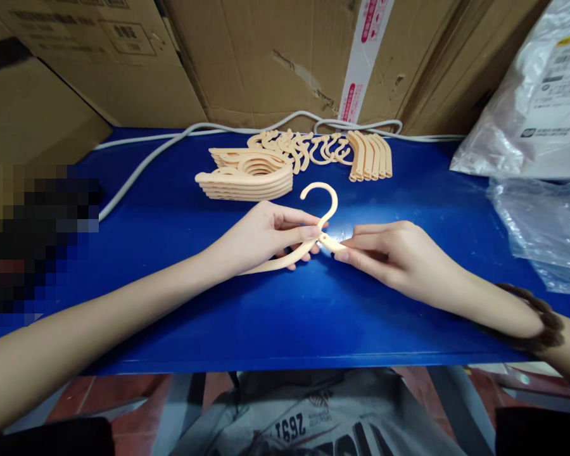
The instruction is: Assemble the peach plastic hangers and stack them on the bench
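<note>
1 head camera looks forward and down, close over the table [285, 329].

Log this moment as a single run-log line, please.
left hand: grips hanger | right hand: pinches hanger at joint | behind: stacked hanger parts | surface: blue table

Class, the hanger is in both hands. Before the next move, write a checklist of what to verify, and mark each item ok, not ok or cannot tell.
1. Left hand grips the hanger arm below the hook: ok.
2. Right hand pinches the short piece at the joint: ok.
3. Short piece fully seated in the joint: cannot tell, the fingers cover it.
4. Hook apart from the stack of arms behind it: ok.
5. Loose hooks lined up at the back of the table: ok.
6. Cable away from both hands: ok.
</note>
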### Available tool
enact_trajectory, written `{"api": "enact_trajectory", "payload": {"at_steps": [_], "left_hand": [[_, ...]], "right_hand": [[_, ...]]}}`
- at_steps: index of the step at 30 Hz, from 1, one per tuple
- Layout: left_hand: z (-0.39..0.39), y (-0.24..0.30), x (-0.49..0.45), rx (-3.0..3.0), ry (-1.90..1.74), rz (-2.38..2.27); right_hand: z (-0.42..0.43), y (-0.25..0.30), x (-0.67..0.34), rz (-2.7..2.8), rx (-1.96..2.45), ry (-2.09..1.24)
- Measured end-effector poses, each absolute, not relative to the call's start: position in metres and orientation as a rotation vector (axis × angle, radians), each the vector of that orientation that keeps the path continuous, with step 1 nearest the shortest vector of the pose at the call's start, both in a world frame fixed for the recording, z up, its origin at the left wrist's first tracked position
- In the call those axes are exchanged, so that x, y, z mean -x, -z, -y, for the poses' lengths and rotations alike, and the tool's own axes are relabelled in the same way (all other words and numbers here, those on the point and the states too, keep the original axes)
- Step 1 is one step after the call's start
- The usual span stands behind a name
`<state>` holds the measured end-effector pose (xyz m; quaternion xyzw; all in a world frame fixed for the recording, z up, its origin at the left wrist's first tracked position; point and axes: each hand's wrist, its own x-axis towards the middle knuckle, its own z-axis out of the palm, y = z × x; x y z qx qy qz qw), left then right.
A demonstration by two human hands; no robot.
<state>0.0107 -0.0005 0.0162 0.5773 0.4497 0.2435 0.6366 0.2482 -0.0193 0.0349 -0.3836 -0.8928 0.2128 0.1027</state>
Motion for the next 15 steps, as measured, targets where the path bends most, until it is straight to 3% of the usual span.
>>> {"api": "enact_trajectory", "payload": {"at_steps": [15], "left_hand": [[0.0004,-0.0165,-0.0115,-1.323,-0.498,-1.016]], "right_hand": [[0.0203,-0.0369,-0.2467,2.642,1.159,-0.603]]}}
